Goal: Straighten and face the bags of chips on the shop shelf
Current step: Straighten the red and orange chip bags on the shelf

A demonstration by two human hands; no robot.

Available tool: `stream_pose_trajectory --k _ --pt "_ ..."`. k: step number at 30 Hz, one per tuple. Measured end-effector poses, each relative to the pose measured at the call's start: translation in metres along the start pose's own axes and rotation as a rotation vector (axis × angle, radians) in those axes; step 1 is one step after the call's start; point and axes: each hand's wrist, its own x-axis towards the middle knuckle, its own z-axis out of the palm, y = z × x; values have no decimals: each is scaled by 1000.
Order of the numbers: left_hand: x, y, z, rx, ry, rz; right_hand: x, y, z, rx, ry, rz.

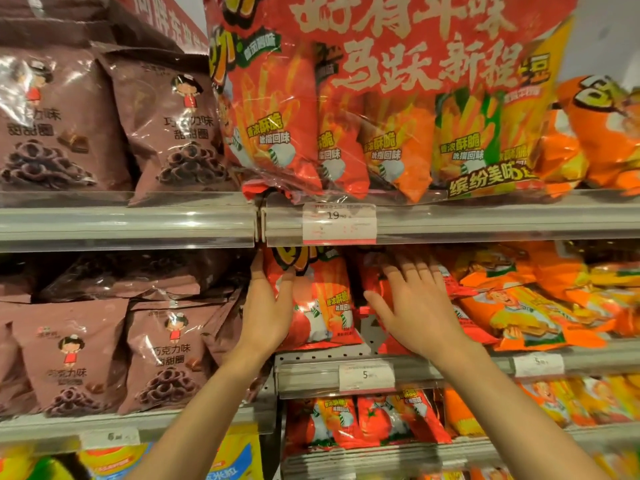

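On the middle shelf a red chip bag stands upright, face forward. My left hand holds its left edge, thumb on the front, fingers behind the side. To the right, my right hand lies flat with spread fingers on a second red bag that leans back, mostly hidden under the hand. Orange chip bags lie tilted and overlapping to the right of it.
A big red multipack sits on the shelf above, overhanging a price tag. Brown snack bags fill the left bay on two levels. More red bags stand on the shelf below. A dark gap shows between the two red bags.
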Motion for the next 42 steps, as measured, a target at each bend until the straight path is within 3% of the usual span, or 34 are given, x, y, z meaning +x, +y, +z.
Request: stream_pose_trajectory --k 10,18,22,28,37,42 --pt "-17 -14 16 46 -6 45 -14 16 14 -2 78 -40" --pt "-16 -21 -11 149 -178 68 -16 20 9 176 50 -42" --pt "-25 -25 -27 113 -158 196 -24 26 -2 256 69 2" --pt "-40 -25 -34 -5 -106 187 -47 39 -8 358 150 94" --pt "-72 5 6 -177 5 118 -60 96 -8 709 342 206" --pt "-91 34 62 -204 -19 97 -60 150 -5 921 257 275"
